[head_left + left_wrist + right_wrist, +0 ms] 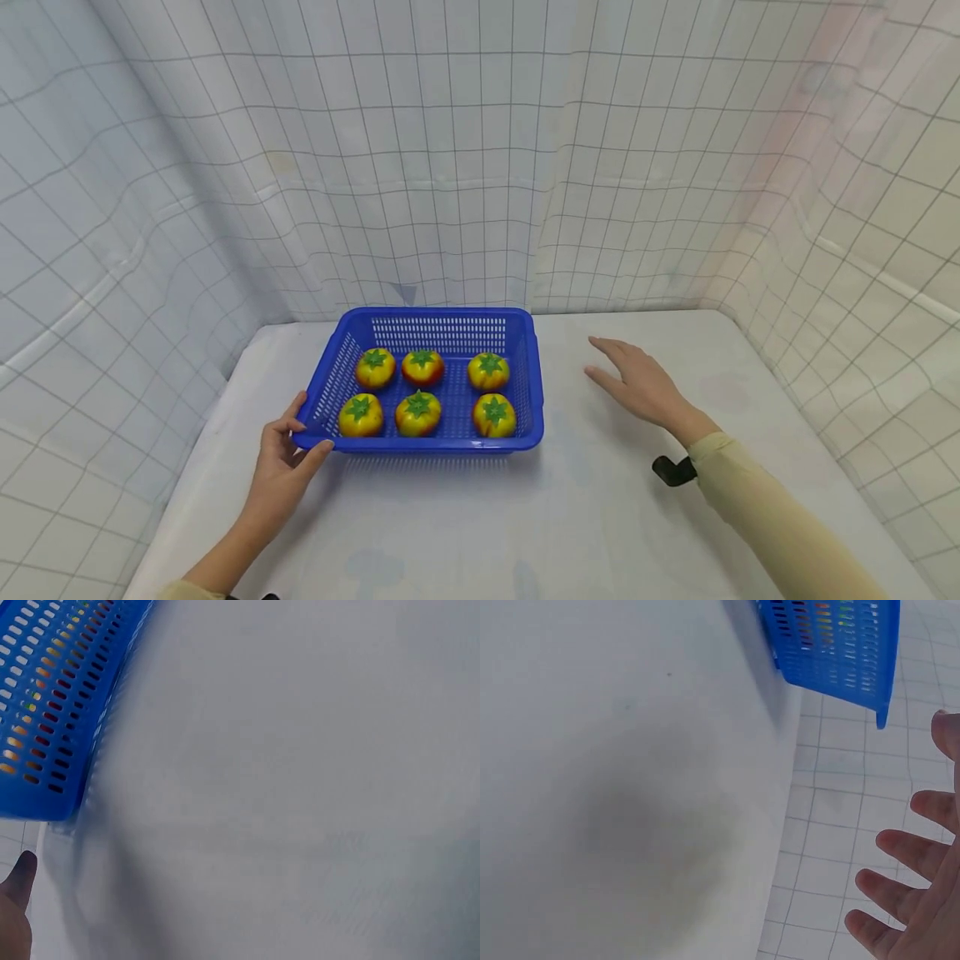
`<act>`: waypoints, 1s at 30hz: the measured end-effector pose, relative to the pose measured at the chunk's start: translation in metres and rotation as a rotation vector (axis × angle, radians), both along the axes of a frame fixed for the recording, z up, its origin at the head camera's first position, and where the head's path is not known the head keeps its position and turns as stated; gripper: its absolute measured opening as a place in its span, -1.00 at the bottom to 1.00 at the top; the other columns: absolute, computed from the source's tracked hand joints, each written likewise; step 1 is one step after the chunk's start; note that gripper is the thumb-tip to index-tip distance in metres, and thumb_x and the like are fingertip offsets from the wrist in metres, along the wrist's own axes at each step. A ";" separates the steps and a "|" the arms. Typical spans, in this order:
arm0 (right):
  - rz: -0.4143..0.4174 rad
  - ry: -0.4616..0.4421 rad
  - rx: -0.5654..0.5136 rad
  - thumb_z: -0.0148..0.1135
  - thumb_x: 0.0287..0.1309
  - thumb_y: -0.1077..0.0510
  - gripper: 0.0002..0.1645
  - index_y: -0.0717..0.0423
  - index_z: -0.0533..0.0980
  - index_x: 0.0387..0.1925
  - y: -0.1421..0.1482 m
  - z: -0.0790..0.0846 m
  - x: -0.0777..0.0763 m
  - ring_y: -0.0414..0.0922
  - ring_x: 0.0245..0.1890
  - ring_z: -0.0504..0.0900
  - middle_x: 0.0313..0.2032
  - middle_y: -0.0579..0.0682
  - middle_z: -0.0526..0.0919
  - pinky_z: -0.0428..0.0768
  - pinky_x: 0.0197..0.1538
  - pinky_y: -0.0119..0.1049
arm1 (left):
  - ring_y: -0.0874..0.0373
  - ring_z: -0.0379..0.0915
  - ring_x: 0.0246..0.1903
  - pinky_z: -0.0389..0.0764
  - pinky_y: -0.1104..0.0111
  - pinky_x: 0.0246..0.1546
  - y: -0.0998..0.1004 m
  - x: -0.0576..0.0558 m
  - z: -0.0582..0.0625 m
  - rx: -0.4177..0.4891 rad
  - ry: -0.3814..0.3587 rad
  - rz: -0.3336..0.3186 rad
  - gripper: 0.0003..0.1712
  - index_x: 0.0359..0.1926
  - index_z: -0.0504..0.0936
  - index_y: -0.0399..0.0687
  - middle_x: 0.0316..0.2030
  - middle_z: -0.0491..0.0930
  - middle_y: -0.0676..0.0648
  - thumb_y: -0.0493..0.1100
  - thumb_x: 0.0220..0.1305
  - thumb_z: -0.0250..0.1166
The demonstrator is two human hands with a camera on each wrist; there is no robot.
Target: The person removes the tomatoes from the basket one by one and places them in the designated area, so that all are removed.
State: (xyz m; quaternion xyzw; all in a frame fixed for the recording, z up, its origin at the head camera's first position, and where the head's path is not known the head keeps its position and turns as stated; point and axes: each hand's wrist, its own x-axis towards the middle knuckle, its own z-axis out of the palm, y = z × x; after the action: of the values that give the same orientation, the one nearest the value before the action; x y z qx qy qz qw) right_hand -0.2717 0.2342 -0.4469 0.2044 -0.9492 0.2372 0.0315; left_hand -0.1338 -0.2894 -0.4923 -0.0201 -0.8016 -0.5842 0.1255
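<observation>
A blue plastic basket with slotted walls stands on the white-covered table and contains several yellow-and-red tomatoes, such as one tomato at the front, each with a green star-shaped top. At the basket's front left corner, my left hand holds the rim, fingers bent at the left side and thumb at the front edge. The left wrist view catches only the thumb, below the basket wall. My right hand hovers to the right of the basket, fingers extended; in the right wrist view its fingers are spread, touching nothing.
White cloth with a dark grid hangs behind the table and on both sides. The basket's back rim lies near the table's far edge. A small black object sits at the right wrist.
</observation>
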 end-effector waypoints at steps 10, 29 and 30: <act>0.116 -0.087 -0.107 0.03 0.42 -0.42 -0.13 -0.17 0.16 0.57 -0.030 0.038 -0.007 0.10 0.52 0.17 0.53 0.02 0.23 0.18 0.44 0.23 | -0.30 0.08 0.45 0.42 0.70 0.05 0.016 -0.001 -0.005 0.079 -0.012 0.090 -0.42 0.13 0.02 -0.13 0.62 -0.10 0.04 -0.30 0.43 0.29; 0.478 -0.386 -0.110 0.33 0.30 -0.18 -0.09 -0.18 0.16 0.57 -0.131 0.094 -0.030 0.04 0.47 0.26 0.53 -0.09 0.23 0.31 0.41 0.11 | -0.23 0.08 0.46 0.42 0.72 0.02 0.027 -0.001 -0.008 0.126 -0.015 0.187 -0.41 0.06 0.03 -0.01 0.60 -0.04 0.11 -0.24 0.41 0.34; 0.489 -0.402 -0.098 0.33 0.30 -0.18 -0.09 -0.19 0.17 0.56 -0.136 0.093 -0.032 0.03 0.47 0.27 0.52 -0.08 0.24 0.32 0.41 0.10 | -0.22 0.07 0.46 0.42 0.71 0.02 0.027 -0.001 -0.008 0.141 -0.012 0.181 -0.42 0.05 0.04 0.00 0.60 -0.04 0.10 -0.25 0.41 0.34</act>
State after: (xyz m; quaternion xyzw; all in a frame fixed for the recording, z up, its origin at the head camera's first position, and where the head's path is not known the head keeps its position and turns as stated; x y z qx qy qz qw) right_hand -0.3033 0.0982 -0.3535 0.3736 -0.8466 0.3190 -0.2049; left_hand -0.1351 -0.2620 -0.5006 0.0648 -0.7579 -0.6253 0.1740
